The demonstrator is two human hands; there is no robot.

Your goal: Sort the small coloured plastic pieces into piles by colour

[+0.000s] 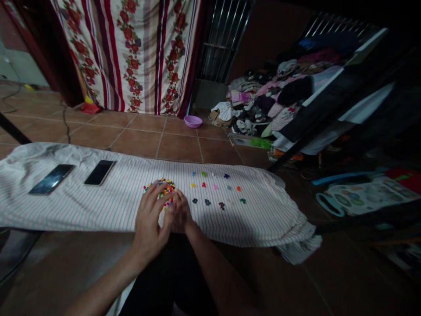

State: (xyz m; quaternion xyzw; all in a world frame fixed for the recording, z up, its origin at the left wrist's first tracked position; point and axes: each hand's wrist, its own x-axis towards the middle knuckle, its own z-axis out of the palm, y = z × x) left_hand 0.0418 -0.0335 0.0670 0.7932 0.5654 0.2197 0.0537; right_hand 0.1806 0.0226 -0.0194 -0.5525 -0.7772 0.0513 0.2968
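A mixed pile of small colourful beads (169,186) lies on a striped cloth. My left hand (149,215) rests over its near left part, palm down, with the fingers stretched out. Close against it, my right hand (180,214) is at the pile's right edge with its fingers curled; whatever they hold is hidden. To the right are small single-colour groups of beads in rows, among them yellow beads (193,185), red beads (204,184), purple beads (226,176), orange beads (238,188), dark red beads (222,206) and green beads (242,201).
Two phones, one dark phone (100,172) and one reflective phone (51,179), lie left on the striped cloth (125,210). Beyond are a purple basin (193,121) on the tiled floor, a flowered curtain (131,57) and a heap of clothes (259,101).
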